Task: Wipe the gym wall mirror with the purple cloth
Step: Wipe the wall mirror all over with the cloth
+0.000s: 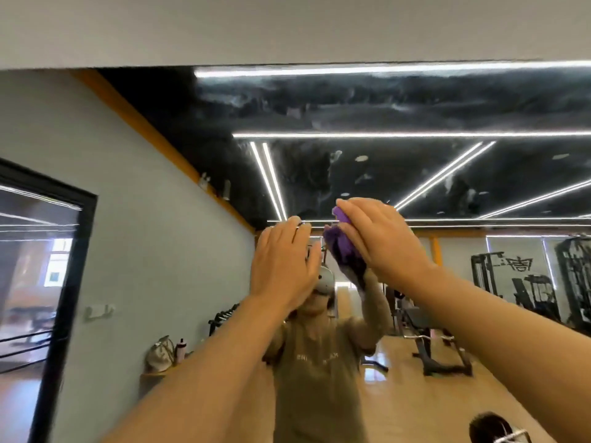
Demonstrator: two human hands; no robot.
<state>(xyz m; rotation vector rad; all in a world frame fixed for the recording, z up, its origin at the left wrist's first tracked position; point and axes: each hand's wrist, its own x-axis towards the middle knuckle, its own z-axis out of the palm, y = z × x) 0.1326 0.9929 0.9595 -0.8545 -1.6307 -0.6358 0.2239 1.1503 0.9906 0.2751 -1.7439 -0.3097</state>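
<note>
Right hand (380, 241) presses crumpled purple cloth (343, 247) flat-fingered on smeared wall mirror (415, 174); left hand (283, 263) open (overlap strokes upward, judged).

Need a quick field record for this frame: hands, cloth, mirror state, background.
left hand: raised flat at the mirror, fingers straight, holding nothing
right hand: fingers straight, pressing the purple cloth against the glass
purple cloth: bunched under the right palm, hanging below it
mirror: upper part smeared with streaks and spots
reflection: person in headset, gym machines, weight bench, wooden floor
side items: bag and bottle on a shelf by the wall
</note>
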